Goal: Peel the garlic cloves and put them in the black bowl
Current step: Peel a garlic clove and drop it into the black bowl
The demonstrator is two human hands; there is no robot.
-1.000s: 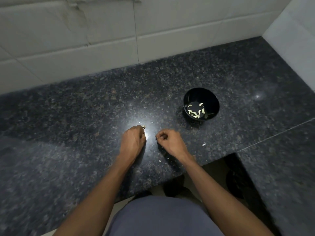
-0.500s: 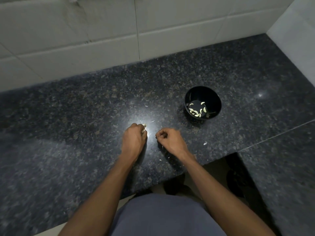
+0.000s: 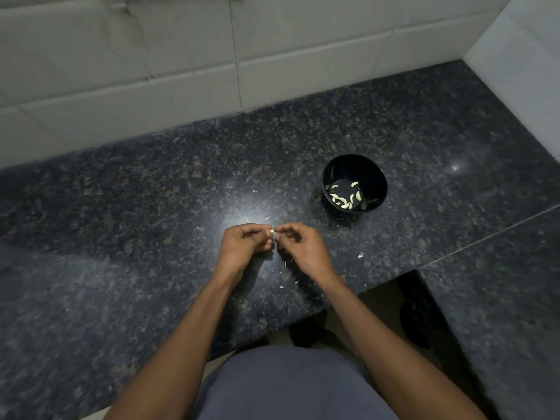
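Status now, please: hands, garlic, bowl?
Left hand and right hand pinch one clove. Bowl holds peeled cloves. Path clear.

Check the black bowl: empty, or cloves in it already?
Not empty: the black bowl stands upright with several pale peeled cloves on its bottom.

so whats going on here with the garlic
A person is peeling garlic at a dark granite counter. Both hands, left hand and right hand, pinch one garlic clove between them. Several peeled cloves already lie in the black bowl, and bits of skin lie scattered on the counter.
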